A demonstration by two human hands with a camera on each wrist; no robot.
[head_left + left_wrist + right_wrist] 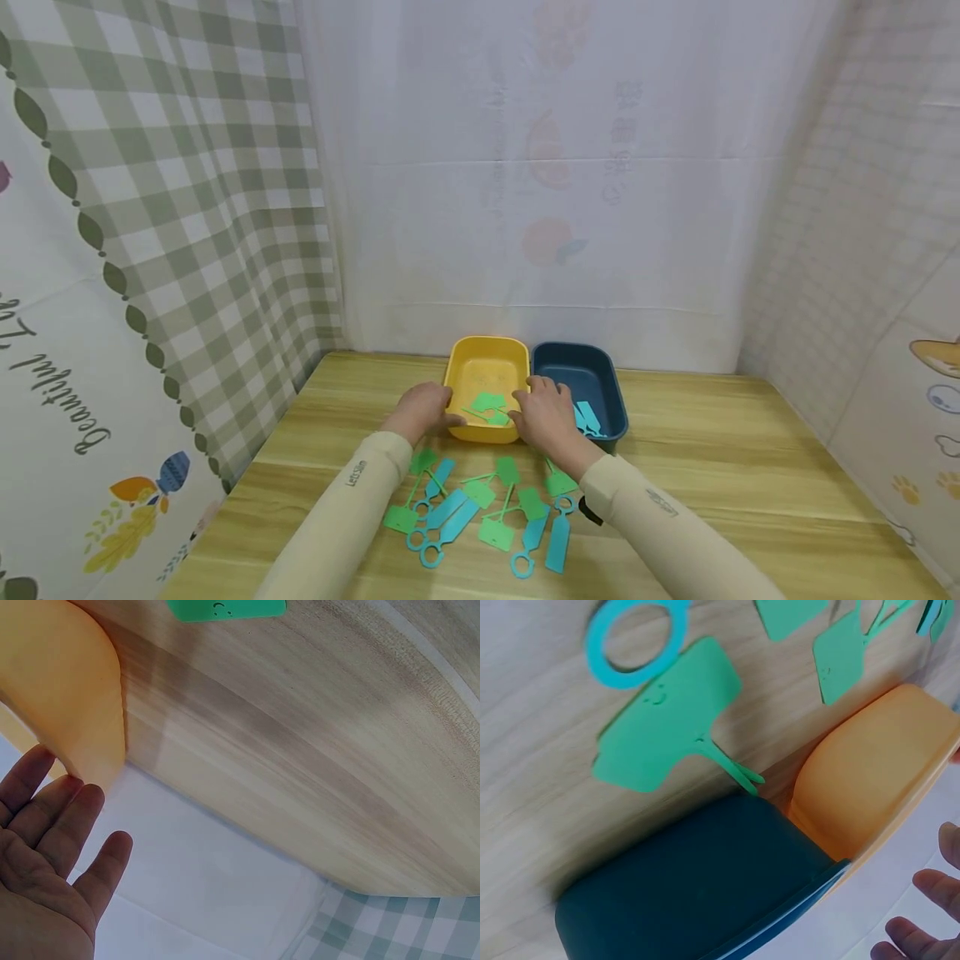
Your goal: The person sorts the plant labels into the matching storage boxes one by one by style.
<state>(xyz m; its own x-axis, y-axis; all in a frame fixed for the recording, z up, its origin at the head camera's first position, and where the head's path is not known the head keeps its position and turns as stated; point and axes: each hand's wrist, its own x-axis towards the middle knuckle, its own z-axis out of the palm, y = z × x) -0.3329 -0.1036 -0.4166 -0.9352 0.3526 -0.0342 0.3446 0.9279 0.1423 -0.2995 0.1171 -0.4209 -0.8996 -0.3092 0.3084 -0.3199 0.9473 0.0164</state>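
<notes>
A yellow plastic bin (pixel 480 371) stands at the back of the table, with a few green tags (pixel 489 402) inside near its front. My left hand (pixel 422 410) is at the bin's left front side; in the left wrist view its fingers (pixel 64 817) extend to the rim, fairly straight. Over the opposite rim reaches my right hand (pixel 546 415), with its fingers (pixel 937 889) spread and loosely bent in the right wrist view. Touching the yellow bin's right side is a dark blue bin (pixel 573 375), which holds several light blue tags (pixel 589 418).
Several green tags (pixel 497 534) and light blue ring-ended tags (pixel 558 543) lie scattered and overlapping on the wooden table (pixel 705 467), in front of the bins. A white cloth (pixel 442 242) hangs behind, and a green checked cloth (pixel 217 167) stands at the left.
</notes>
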